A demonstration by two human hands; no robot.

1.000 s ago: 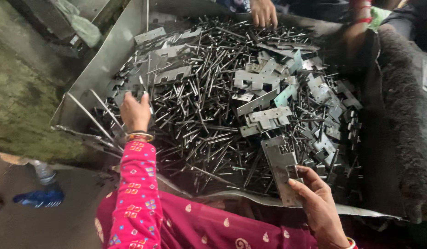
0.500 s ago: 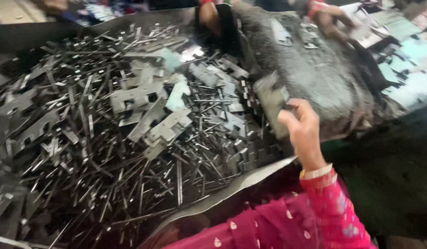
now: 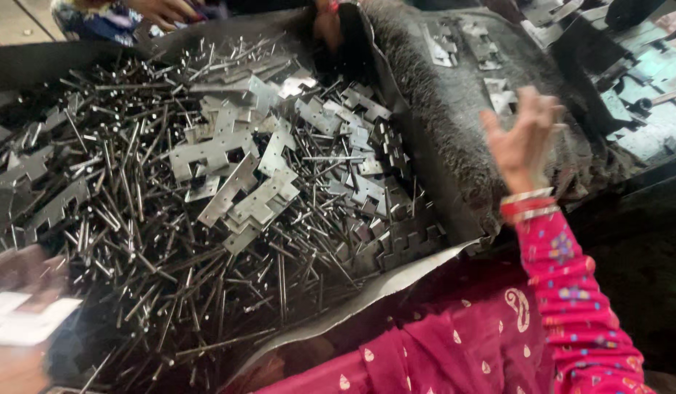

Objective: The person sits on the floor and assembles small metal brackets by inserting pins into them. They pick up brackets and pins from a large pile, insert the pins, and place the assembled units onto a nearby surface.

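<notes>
Pink-sleeved, bangled at the wrist, my right hand point(image 3: 524, 142) is raised over the dark fuzzy mat point(image 3: 462, 146), fingers spread open, holding nothing. Motion blur softens it, but the palm is plainly empty. It hangs above the mat's near slope, not touching it as far as I can tell.

My left hand point(image 3: 20, 270) sits at the lower left edge of view, badly blurred. Pale flat metal pieces point(image 3: 24, 317) lie just below it; whether the fingers are gripping them or only resting near them, I cannot tell.

Between the hands: a big sheet-metal tray point(image 3: 367, 295), its bent near rim running diagonally toward my lap. Inside it, a heap of thin steel pins point(image 3: 206, 292), dark and crossed in every direction, thickest toward the near and left side. On top of the pins, around the middle, a cluster of notched hinge leaves point(image 3: 250, 190), lighter grey, overlapping one another. More such leaves lie along the tray's right edge beside the mat, darker there.

On the mat, well up from my right hand, a few separate flat hinge plates point(image 3: 484, 51) lie in a loose group.

Far side of the tray: another person's hand point(image 3: 163, 9) at the top left, over the tray's far rim. A second hand point(image 3: 327, 22), with a red band at the wrist, touches the mat's upper corner.
</notes>
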